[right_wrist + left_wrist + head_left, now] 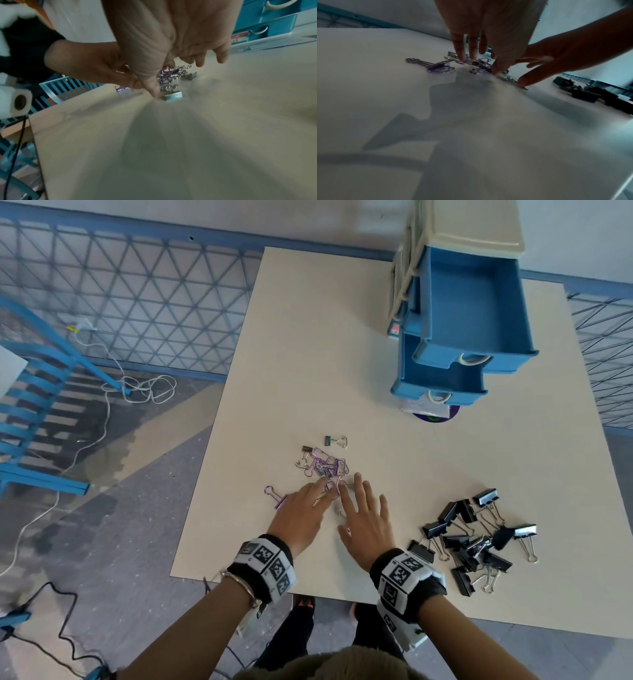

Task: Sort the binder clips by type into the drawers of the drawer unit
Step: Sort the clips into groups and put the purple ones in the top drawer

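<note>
A tangle of small purple and silver binder clips [325,465] lies mid-table, with one purple clip [275,497] apart at the left. My left hand [308,503] reaches in with straight fingers [462,54] whose tips touch the purple clips [476,62]. My right hand [366,508] lies beside it, fingers spread, its thumb [152,86] down on the table next to a small silver clip [173,96]. Neither hand holds a clip. A heap of large black binder clips [479,539] sits at the right. The drawer unit [472,231] stands at the back right with two blue drawers [476,299] pulled out.
The lower open drawer [435,378] juts under the upper one; a purple disc with a white packet [433,414] lies at its foot. A small dark clip [335,440] lies beyond the tangle. The table's front edge [325,590] runs under my wrists. A blue chair [34,405] and cables [144,386] are on the floor to the left.
</note>
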{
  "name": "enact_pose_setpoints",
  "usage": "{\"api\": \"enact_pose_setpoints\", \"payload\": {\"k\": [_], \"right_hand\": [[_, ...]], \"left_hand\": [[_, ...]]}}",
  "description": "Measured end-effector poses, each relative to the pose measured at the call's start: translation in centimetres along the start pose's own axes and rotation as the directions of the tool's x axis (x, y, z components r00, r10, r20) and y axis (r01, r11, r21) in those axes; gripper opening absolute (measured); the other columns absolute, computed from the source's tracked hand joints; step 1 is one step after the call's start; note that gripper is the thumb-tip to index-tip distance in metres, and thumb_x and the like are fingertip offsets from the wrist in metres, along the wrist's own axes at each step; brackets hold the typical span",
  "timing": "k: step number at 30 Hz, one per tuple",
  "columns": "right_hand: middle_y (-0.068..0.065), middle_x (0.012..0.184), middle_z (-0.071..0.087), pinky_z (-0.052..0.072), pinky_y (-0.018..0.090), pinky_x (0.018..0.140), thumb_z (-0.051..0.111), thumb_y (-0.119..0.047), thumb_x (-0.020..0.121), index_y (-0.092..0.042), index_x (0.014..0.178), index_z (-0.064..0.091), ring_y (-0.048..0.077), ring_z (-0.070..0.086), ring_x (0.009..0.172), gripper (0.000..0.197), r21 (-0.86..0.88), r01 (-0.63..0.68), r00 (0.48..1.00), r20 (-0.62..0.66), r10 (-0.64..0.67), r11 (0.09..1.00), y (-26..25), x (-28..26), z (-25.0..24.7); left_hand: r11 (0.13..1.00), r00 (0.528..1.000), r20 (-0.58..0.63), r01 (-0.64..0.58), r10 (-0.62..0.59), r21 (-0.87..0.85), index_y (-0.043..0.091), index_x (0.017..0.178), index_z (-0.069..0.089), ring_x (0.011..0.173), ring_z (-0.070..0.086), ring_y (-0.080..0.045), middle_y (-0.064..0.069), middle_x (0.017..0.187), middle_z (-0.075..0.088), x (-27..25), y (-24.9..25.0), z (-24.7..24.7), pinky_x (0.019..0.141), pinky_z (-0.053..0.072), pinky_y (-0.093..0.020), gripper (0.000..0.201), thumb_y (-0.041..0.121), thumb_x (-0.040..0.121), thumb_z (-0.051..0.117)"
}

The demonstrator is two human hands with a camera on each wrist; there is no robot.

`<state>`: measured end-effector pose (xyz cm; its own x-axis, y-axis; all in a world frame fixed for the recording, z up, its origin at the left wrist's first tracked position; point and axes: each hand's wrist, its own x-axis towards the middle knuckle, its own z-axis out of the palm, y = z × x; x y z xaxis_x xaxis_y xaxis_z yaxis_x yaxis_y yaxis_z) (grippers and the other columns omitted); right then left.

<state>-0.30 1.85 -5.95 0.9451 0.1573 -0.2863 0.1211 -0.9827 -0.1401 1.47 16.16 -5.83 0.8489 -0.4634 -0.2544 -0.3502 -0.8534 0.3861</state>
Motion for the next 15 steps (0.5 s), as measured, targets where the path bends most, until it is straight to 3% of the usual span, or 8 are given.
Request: {"api": "enact_pose_setpoints", "payload": {"k": [2,4,5,7,9,12,13,15], "right_hand": [[0.018,0.129,0.056,0.052,0.051,0.080,0.086,-0.029,0.047,-0.010,0.125,0.042,0.032,0.059,0.112,0.091,-0.043,0.027,0.999,-0.016,-0.028,0.999,0.6,-0.2,0.6],[0.018,0.129,0.056,0.052,0.053,0.079,0.086,-0.025,0.050,-0.008,0.124,0.045,0.032,0.059,0.112,0.087,-0.055,0.031,0.999,-0.006,-0.031,0.998,1.3,-0.1,1.0],[0.018,0.129,0.056,0.051,0.054,0.080,0.085,-0.023,0.051,-0.007,0.124,0.048,0.032,0.059,0.111,0.084,-0.066,0.026,1.000,0.001,-0.026,0.997,1.5,0.0,1.0],[0.018,0.131,0.054,0.049,0.055,0.083,0.083,-0.019,0.057,-0.006,0.125,0.051,0.033,0.057,0.114,0.076,-0.076,0.018,1.000,0.003,-0.018,0.997,1.8,0.4,0.8],[0.019,0.137,0.047,0.044,0.058,0.090,0.078,-0.015,0.066,-0.005,0.129,0.048,0.035,0.051,0.120,0.070,-0.042,0.013,1.000,-0.009,-0.014,0.999,2.1,1.0,0.6],[0.019,0.138,0.046,0.044,0.056,0.091,0.076,-0.013,0.066,-0.005,0.129,0.047,0.035,0.051,0.121,0.069,-0.050,0.004,1.000,-0.020,-0.005,0.999,2.4,1.8,0.2],[0.019,0.136,0.049,0.046,0.056,0.090,0.079,-0.013,0.063,-0.006,0.127,0.050,0.034,0.053,0.119,0.071,-0.060,0.001,1.000,-0.008,-0.002,0.998,2.4,2.0,0.0],[0.019,0.129,0.056,0.050,0.054,0.084,0.084,-0.014,0.051,-0.005,0.121,0.056,0.033,0.058,0.112,0.075,-0.064,0.008,1.000,0.001,-0.008,0.998,2.3,2.6,-0.5]], "left_hand": [[0.996,0.995,0.098,-0.011,0.002,0.088,0.014,0.145,0.012,0.143,0.015,-0.023,-0.006,0.157,0.006,0.4,0.4,0.6,0.115,0.022,-0.040,0.059,0.007,0.093,0.041],[0.985,0.991,0.136,-0.009,-0.015,0.171,0.015,0.145,0.005,0.144,0.009,-0.020,-0.002,0.158,0.001,0.2,0.1,0.8,0.118,0.014,-0.039,0.061,0.007,0.094,0.037],[0.980,0.994,0.108,-0.024,0.003,0.196,0.014,0.145,0.012,0.143,0.016,-0.019,-0.003,0.157,0.010,-0.2,-0.2,0.8,0.117,0.019,-0.038,0.063,0.009,0.091,0.044],[0.974,0.996,0.082,-0.042,0.024,0.223,0.013,0.132,0.044,0.127,0.048,-0.017,-0.004,0.143,0.046,-1.2,-1.3,0.4,0.102,0.044,-0.035,0.068,0.017,0.070,0.071],[0.966,0.998,0.048,-0.049,0.038,0.255,0.015,0.118,0.060,0.112,0.060,-0.015,-0.001,0.125,0.063,-2.2,-2.6,0.6,0.088,0.054,-0.037,0.064,0.021,0.057,0.077],[0.982,0.995,-0.074,-0.048,0.062,0.182,0.014,0.109,0.062,0.111,0.053,-0.016,-0.003,0.117,0.066,-2.6,-3.5,0.0,0.083,0.058,-0.040,0.036,0.022,0.075,0.050],[0.993,0.994,-0.100,-0.038,0.049,0.109,0.014,0.105,0.061,0.105,0.059,-0.019,-0.005,0.114,0.067,-2.2,-3.6,-0.4,0.078,0.059,-0.038,0.035,0.021,0.078,0.040],[1.000,0.994,-0.114,-0.004,0.004,-0.002,0.014,0.101,0.058,0.089,0.067,-0.023,-0.009,0.107,0.067,-0.9,-3.3,-1.5,0.065,0.059,-0.030,0.031,0.020,0.078,0.037]]}}
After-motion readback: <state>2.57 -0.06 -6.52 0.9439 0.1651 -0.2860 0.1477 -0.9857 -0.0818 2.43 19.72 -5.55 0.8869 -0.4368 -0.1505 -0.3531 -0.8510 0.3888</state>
